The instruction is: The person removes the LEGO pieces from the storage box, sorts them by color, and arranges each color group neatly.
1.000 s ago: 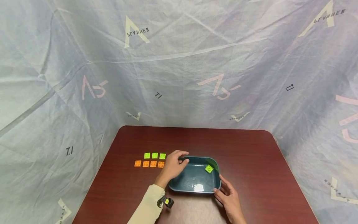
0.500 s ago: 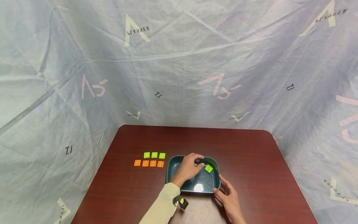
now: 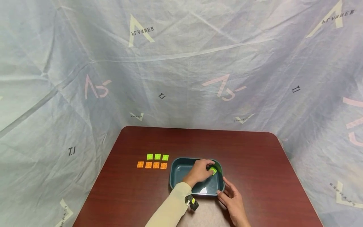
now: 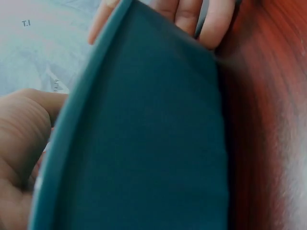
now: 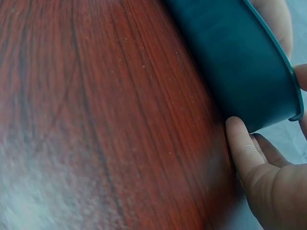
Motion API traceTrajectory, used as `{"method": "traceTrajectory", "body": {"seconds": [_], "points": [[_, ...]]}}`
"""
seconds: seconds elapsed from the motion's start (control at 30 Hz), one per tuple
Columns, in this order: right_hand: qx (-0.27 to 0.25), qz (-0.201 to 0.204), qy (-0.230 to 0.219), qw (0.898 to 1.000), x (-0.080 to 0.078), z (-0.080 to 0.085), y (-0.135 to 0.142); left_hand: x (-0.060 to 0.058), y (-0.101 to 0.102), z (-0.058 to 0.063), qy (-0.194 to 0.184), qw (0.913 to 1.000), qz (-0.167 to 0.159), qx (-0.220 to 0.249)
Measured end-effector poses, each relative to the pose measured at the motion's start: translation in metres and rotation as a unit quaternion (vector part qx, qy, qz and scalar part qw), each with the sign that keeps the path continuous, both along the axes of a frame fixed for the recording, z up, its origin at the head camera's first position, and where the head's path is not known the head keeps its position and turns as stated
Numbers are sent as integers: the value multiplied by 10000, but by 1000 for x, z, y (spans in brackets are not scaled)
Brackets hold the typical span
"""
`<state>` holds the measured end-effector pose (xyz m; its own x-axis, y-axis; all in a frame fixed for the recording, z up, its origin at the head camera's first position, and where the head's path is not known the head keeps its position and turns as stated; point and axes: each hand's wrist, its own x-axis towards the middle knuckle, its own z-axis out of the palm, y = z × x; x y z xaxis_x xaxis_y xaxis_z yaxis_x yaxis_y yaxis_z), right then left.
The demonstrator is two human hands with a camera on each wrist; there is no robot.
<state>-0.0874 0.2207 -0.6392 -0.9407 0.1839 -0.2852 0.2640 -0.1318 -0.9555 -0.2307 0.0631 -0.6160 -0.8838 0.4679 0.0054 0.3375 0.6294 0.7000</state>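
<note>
My left hand (image 3: 200, 171) reaches inside a dark teal tray (image 3: 177, 191), its thumb at the left edge of a green toy brick (image 3: 214, 170). The forefinger arches just beyond that brick, a gap showing between it and the thumb. In the left wrist view the tray's wall (image 4: 144, 120) hides most of the hand's work. My right hand (image 3: 233, 201) holds the tray's near right corner, thumb on the near side and fingers along the right side. The right wrist view shows the right thumb (image 5: 244, 148) low against the tray's outer wall (image 5: 240, 72).
Left of the tray lie a row of green bricks (image 3: 157, 156) and, nearer, a row of several orange bricks (image 3: 156, 165). All rest on a dark red wooden table (image 3: 255, 157). A printed grey cloth (image 3: 181, 78) hangs round the table's back and sides.
My left hand has moved right, from over the tray's left edge across to the green brick inside. The right hand and the tray stay in place.
</note>
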Motion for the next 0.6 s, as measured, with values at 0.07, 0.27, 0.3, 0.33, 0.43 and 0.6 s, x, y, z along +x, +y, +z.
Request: {"method": "traceTrajectory", "body": {"seconds": [0.07,0.27,0.3,0.33,0.43,0.6], "points": [[9,10,-5,10000,0,0,0,0,4,-2,23,10000,-34,-60],[-28,33,10,10000,0,-1,1,1,10,-7,88,9995,-72,-281],[-33,39,10,10000,0,-1,1,0,10,-8,84,9995,-82,-289],[-24,41,11,10000,0,-1,1,0,10,-9,72,9995,-90,-300],[-12,60,20,10000,0,0,2,-1,11,-12,79,9995,-117,-272],[16,61,26,10000,0,-1,2,-1,11,-14,95,9994,-112,-305]]}}
